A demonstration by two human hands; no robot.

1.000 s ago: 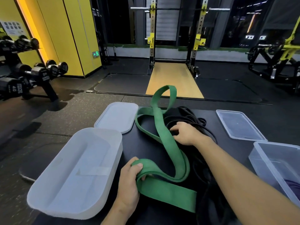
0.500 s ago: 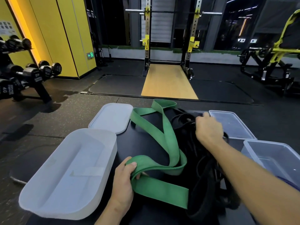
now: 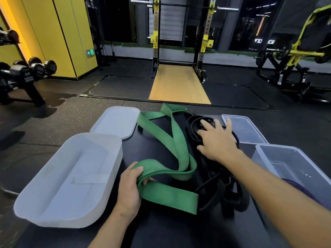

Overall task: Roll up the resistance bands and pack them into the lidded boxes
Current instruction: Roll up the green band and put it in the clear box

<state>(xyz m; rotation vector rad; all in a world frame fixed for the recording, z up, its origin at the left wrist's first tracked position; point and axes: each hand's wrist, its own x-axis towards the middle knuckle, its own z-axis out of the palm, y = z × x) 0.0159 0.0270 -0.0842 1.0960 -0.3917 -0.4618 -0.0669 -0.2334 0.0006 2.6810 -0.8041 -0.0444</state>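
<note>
1. The left hand point(image 3: 129, 187) grips a fold of the wide green band point(image 3: 176, 145), thumb on top and fingers curled beneath it, near the front of the black counter point(image 3: 161, 233).
2. The green band lies unrolled across the middle of the counter. 1 flat end extends to the right of the left hand, and its long loops run away toward the far edge.
3. The right hand point(image 3: 217, 142) is open, its fingers spread and fairly straight. It rests on a tangled pile of black bands point(image 3: 223, 196) just right of the green band.
4. A white box point(image 3: 71, 176) stands uncovered at the left edge of the counter, just beside the left hand. Its white lid point(image 3: 116, 122) lies flat behind it.
5. A clear box point(image 3: 279, 148) stands at the right edge with a purple band point(image 3: 302, 189) inside. Its clear lid point(image 3: 245, 129) lies behind it, close to the right hand's fingertips.
6. Beyond the counter are a dumbbell rack point(image 3: 26, 74) on the left and a squat rack point(image 3: 180, 42) at the back.
</note>
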